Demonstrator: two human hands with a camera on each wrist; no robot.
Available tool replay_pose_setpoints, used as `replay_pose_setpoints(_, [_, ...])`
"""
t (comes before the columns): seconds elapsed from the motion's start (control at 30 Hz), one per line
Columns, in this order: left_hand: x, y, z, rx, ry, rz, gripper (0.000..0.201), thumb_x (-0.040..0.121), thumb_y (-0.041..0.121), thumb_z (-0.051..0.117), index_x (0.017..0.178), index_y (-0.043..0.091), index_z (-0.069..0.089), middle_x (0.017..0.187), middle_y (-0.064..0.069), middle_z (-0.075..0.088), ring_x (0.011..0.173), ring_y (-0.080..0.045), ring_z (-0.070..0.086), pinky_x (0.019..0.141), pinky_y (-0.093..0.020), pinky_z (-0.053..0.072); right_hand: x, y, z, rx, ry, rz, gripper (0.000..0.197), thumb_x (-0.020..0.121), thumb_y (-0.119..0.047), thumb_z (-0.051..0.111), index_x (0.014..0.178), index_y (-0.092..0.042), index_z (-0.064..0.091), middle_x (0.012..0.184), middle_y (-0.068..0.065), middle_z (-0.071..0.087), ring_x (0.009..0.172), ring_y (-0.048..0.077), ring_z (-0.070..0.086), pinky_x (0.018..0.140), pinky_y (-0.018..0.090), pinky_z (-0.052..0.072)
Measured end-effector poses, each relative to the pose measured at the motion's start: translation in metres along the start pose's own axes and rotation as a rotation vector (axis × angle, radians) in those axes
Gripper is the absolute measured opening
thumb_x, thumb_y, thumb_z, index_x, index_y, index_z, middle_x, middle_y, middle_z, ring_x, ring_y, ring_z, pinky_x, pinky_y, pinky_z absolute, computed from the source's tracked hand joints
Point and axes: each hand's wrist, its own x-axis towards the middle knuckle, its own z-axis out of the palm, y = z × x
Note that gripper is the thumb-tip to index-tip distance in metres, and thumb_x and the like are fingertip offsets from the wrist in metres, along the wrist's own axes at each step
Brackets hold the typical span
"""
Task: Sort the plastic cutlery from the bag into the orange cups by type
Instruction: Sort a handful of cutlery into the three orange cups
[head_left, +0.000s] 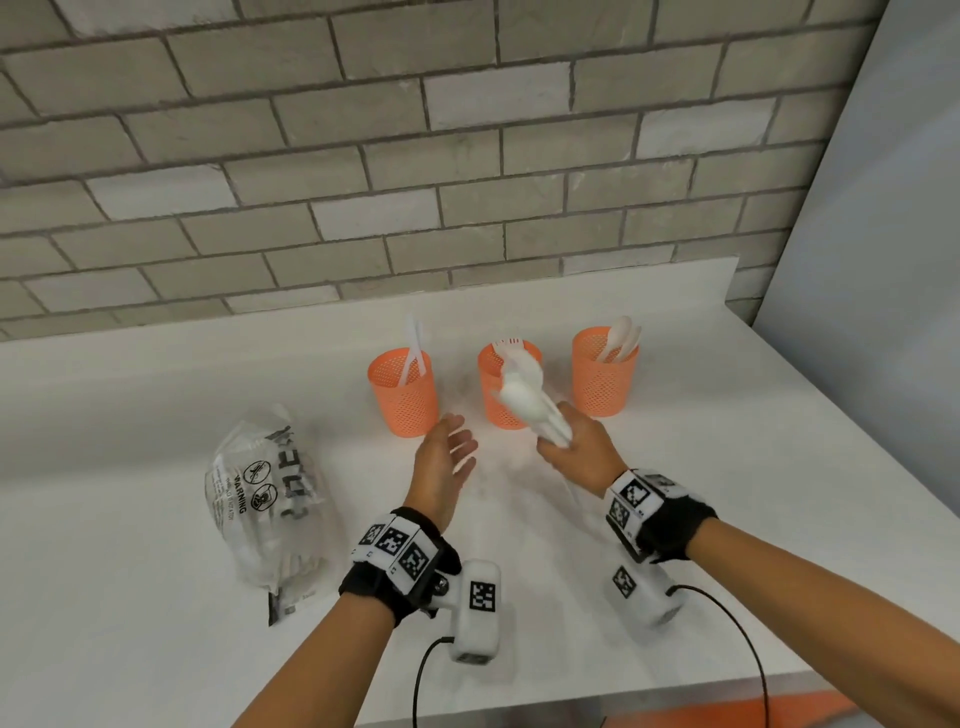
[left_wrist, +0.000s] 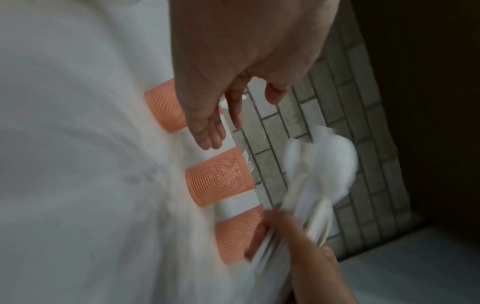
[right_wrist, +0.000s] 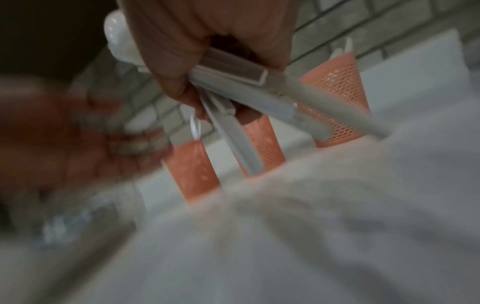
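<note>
Three cups on bench, bag lying left; right hand gripping spoons, left hand spread, holding nothing. Left wrist: fingers straight near cups. Right wrist: handles clamped in fist.

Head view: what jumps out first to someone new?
The three orange cups in a row near the brick wall, each already holding white cutlery. In front of the middle one, the right hand grips a blurred bunch of white cutlery, spoon bowls uppermost, while the left hand hangs open beside it. Off to the left, the clear plastic bag lies on the white counter.
</note>
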Motion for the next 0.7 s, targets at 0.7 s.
replay_pose_setpoints(0.7, [-0.051, -0.011, 0.040, -0.351, -0.218, -0.437, 0.033, 0.098, 0.032, 0.040, 0.098, 0.004, 0.058, 0.090, -0.014, 0.062, 0.082, -0.022, 0.061, 0.072, -0.032, 0.056, -0.028, -0.067, 0.017, 0.745, 0.231, 0.061, 0.026, 0.073, 0.009, 0.068, 0.078, -0.014, 0.057, 0.069, 0.003, 0.058, 0.061, 0.008, 0.059, 0.055, 0.012, 0.050])
